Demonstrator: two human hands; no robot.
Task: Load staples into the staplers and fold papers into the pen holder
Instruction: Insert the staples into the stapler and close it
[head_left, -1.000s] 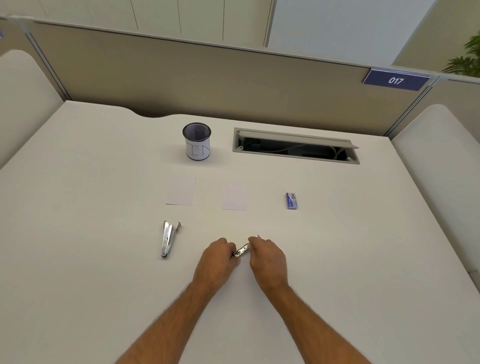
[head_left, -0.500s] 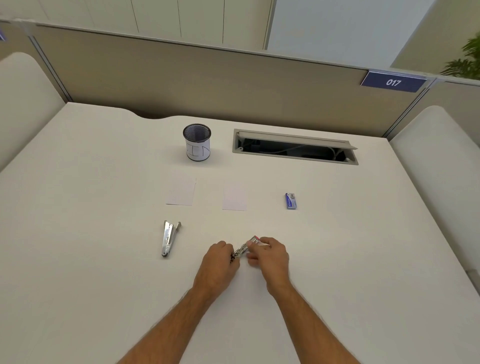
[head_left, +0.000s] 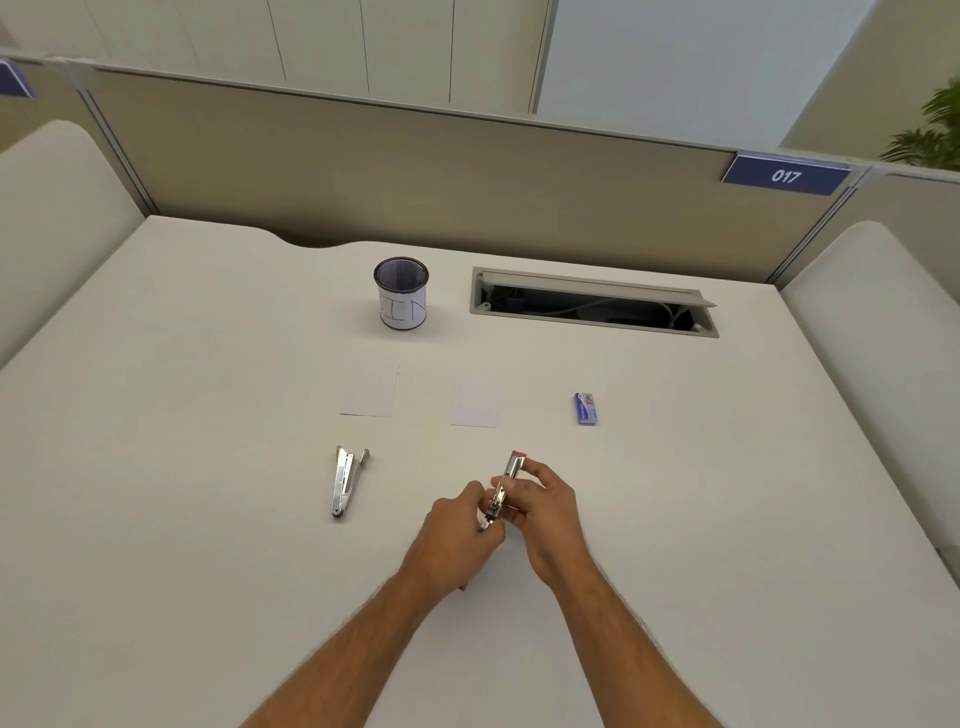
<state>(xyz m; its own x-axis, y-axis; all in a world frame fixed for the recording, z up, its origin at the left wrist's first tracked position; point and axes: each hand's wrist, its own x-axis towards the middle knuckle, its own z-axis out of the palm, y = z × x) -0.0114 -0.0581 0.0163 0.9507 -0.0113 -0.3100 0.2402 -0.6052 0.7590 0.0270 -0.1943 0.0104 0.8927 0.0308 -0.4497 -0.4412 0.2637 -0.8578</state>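
Observation:
A small metal stapler with a pink tip (head_left: 506, 483) is held above the desk between both hands. My left hand (head_left: 457, 535) pinches its near end, and my right hand (head_left: 545, 514) grips its middle and far part. A second silver stapler (head_left: 344, 486) lies on the desk to the left, apart from both hands. Two white paper sheets (head_left: 370, 391) (head_left: 475, 402) lie flat further back. A blue staple box (head_left: 586, 408) sits to the right of them. The black mesh pen holder (head_left: 401, 292) with a white label stands upright at the back.
An open cable hatch (head_left: 592, 304) is set into the white desk (head_left: 156, 467) right of the pen holder. A beige partition (head_left: 415, 176) with a blue "017" sign (head_left: 785, 176) closes off the back. Cushioned dividers stand at both sides.
The stapler in my hands has been lifted and turned from lying sideways to pointing away from me, its pink tip now raised. My right hand moved up along it.

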